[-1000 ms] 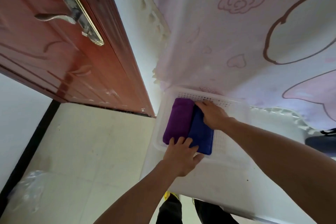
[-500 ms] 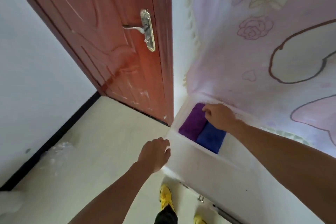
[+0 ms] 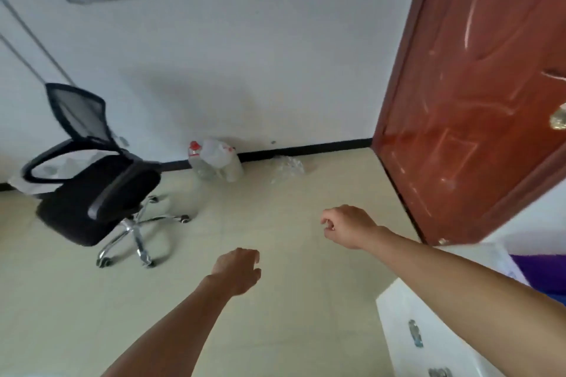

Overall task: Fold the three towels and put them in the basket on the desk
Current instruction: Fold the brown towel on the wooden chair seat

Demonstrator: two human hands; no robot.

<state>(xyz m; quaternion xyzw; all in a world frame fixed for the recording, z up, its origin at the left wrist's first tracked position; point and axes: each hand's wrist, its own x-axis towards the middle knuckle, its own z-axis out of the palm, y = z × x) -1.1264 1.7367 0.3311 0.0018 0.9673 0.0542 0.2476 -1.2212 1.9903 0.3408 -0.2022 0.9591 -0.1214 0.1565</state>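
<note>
The room is bright with soft, even daylight; its source lies outside the view. The white wall [image 3: 245, 70] looks washed out, with a faint grey shadow near its middle. Pale streaks of glare run down the red door [image 3: 477, 101] at 2 o'clock. The whole view is soft with motion blur; the office chair [image 3: 88, 180] at 9 o'clock smears at its edges. Wide-angle distortion tilts and bends straight lines toward the borders.
</note>
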